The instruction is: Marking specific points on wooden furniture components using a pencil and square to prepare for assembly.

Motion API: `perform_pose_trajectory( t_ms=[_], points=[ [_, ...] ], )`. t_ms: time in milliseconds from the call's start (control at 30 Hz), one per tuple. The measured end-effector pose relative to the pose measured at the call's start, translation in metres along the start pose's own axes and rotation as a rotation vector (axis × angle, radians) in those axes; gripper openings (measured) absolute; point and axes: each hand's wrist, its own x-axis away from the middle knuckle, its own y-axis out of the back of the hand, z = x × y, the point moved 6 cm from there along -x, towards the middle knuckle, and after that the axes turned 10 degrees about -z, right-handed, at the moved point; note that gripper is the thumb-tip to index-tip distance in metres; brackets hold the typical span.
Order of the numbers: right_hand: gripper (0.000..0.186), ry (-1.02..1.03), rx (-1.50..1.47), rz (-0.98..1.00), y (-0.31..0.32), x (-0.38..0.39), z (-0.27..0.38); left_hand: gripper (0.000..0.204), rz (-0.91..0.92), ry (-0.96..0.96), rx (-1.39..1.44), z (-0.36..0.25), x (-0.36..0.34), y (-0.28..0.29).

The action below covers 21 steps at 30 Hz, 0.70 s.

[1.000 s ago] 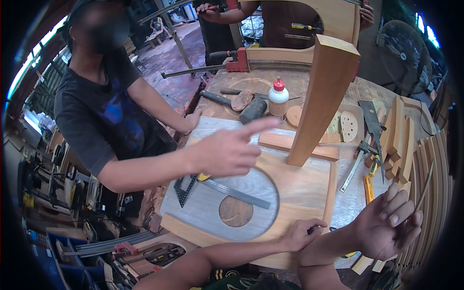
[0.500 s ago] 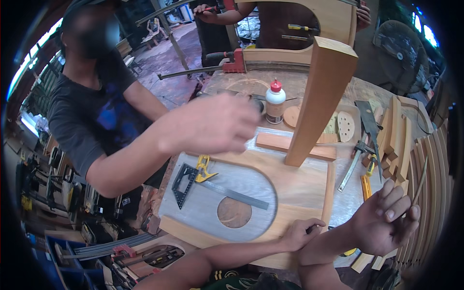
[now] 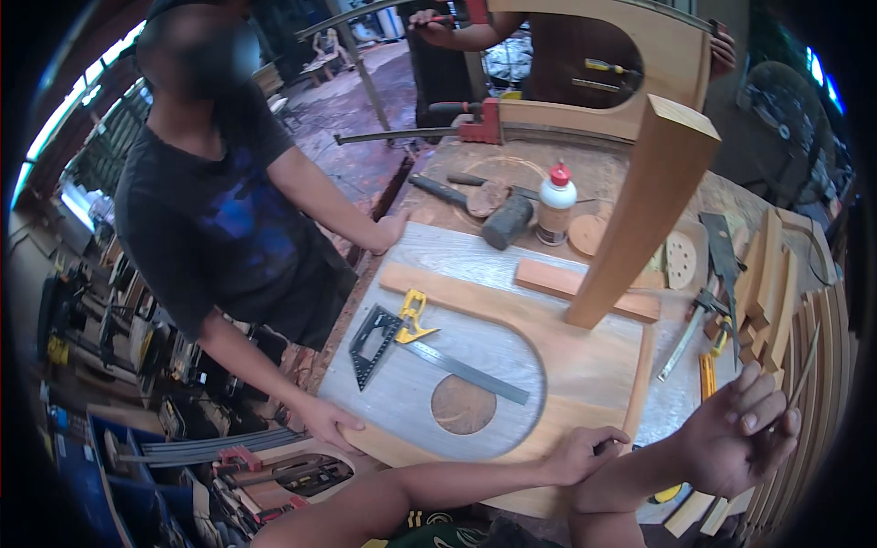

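Note:
My left hand [image 3: 585, 455] rests with curled fingers on the near right corner of a flat wooden panel [image 3: 585, 393] with a rounded cutout. What lies under its fingers is hidden. Raised beside that corner, my right hand [image 3: 742, 438] is closed around a thin pencil-like stick [image 3: 804, 365]; my right forearm crosses close to my left hand. A tapered wooden leg [image 3: 644, 205] stands upright, leaning slightly, on the panel, with a wooden bar [image 3: 546, 276] lying behind it. Inside the cutout lie a black triangular square [image 3: 375, 342] and a yellow-headed combination square [image 3: 416, 315] with a steel rule.
A co-worker's hands touch the panel's near left corner [image 3: 345, 427] and the bench's far left. Behind are a mallet [image 3: 507, 222], a glue bottle [image 3: 555, 210] and a clamped frame [image 3: 571, 110] that another person holds. Bar clamp [image 3: 685, 338], saw [image 3: 722, 247] and wood strips [image 3: 767, 283] lie right.
The co-worker's arm has drawn back from over the panel, and that hand now touches the bench edge. The view has shifted slightly; my hands have kept nearly the same pose.

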Motion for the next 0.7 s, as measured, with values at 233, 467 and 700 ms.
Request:
perform_pose_trajectory(
  t_ms=[233,467,700],
  points=[
    [0.038,-0.009,0.019,-0.004,0.0003,0.0028,-0.0013,0.027,0.004,-0.037,0.049,-0.0050,0.0019,0.0036],
    [0.038,-0.018,0.042,0.024,0.0016,0.0033,-0.0048,0.023,-0.091,-0.122,0.113,-0.0040,0.0017,0.0019],
    [0.039,-0.023,0.039,0.057,-0.0008,0.0026,-0.0068,0.024,-0.041,-0.124,0.079,-0.0019,0.0007,0.0026]
  ],
)
